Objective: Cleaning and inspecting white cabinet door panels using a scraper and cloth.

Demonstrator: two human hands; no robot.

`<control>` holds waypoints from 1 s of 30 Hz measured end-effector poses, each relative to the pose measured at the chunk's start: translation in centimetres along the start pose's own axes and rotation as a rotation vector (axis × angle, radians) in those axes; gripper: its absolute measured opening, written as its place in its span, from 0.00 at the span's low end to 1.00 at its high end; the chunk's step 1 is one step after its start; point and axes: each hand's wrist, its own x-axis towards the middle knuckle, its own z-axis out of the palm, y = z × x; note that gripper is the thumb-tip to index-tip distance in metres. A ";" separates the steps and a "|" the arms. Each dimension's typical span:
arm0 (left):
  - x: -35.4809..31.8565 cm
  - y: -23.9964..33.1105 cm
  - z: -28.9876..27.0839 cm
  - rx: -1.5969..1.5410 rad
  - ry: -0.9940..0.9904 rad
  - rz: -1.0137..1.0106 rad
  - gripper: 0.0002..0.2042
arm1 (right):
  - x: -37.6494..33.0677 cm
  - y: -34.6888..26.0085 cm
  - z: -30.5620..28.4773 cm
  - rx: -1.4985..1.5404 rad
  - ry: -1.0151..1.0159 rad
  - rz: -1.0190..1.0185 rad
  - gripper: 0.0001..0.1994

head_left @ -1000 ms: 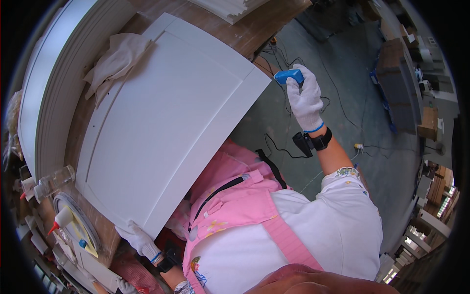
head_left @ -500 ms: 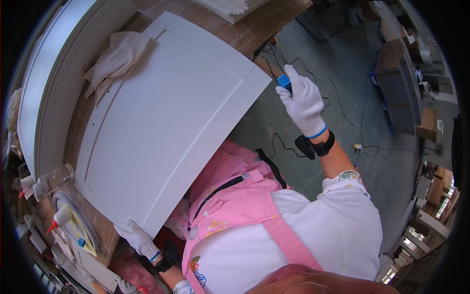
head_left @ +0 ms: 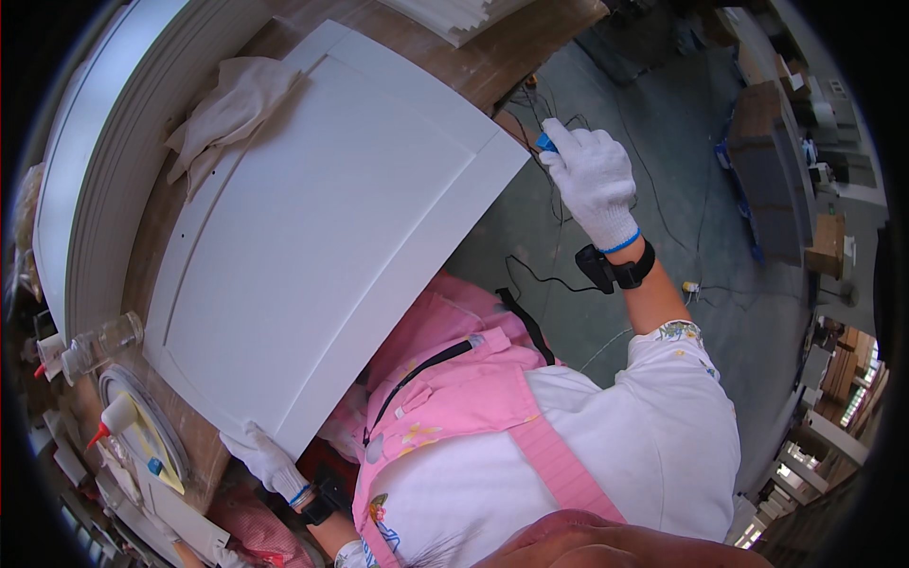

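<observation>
A large white painted panel (head_left: 322, 227) with a raised frame lies on a wooden workbench (head_left: 492, 57). My left hand (head_left: 265, 459), in a white glove, grips the panel's near left corner. My right hand (head_left: 592, 180), also gloved, is closed around a small blue block (head_left: 546, 142) pressed at the panel's right corner. A black band sits on each wrist.
A crumpled white cloth (head_left: 232, 104) lies on the panel's far left edge. Stacked white boards (head_left: 85, 180) run along the left. Clear bottles (head_left: 99, 346) and a red-tipped squeeze bottle (head_left: 118, 417) stand near left. Black cables (head_left: 530, 275) trail over the grey floor on the right.
My right hand has moved left and down with the blue block, from out beyond the panel's corner onto its right corner. My left hand stays on the near corner.
</observation>
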 end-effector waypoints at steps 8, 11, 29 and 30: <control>-0.2 0.7 0.1 -0.023 -0.007 -0.007 0.36 | 0.4 0.3 0.2 -0.004 -0.026 -0.032 0.17; -0.3 1.1 -0.1 -0.016 -0.012 -0.017 0.36 | 0.9 1.5 0.7 0.004 0.028 0.061 0.18; -0.3 0.4 -0.1 -0.015 0.000 0.005 0.36 | 5.6 0.8 1.5 0.120 0.068 -0.278 0.17; -0.3 0.3 0.0 -0.015 0.001 0.001 0.36 | 5.9 0.5 1.2 0.115 0.025 -0.299 0.16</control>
